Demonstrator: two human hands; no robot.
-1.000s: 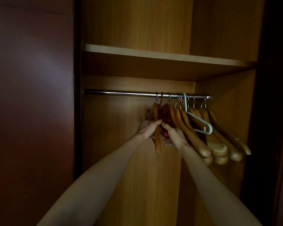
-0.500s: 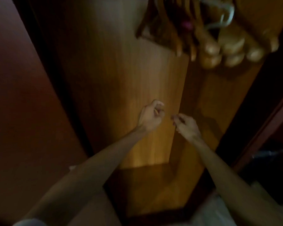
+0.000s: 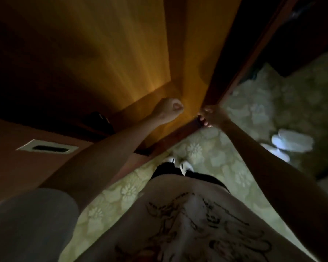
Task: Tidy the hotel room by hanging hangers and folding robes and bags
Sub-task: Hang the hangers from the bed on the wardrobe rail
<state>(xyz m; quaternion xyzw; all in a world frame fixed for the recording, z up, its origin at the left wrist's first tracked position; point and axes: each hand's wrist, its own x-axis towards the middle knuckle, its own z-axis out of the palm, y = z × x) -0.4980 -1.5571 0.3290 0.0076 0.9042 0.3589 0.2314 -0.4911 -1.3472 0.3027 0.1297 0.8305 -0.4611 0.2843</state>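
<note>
At far left, a white recessed handle (image 3: 46, 147) is seen in a reddish-brown door panel (image 3: 17, 167). Further right, the wardrobe interior (image 3: 121, 53) is lit amber. The left hand (image 3: 168, 112) is clenched into a fist with nothing in it, held over the wardrobe floor. The right hand (image 3: 213, 115) is seen at the wardrobe's dark front edge, fingers curled; whether the edge is gripped cannot be told. No hangers, robes or bags are shown. Blurred white slippers (image 3: 290, 143) lie on the floral carpet (image 3: 254, 110) at right.
</note>
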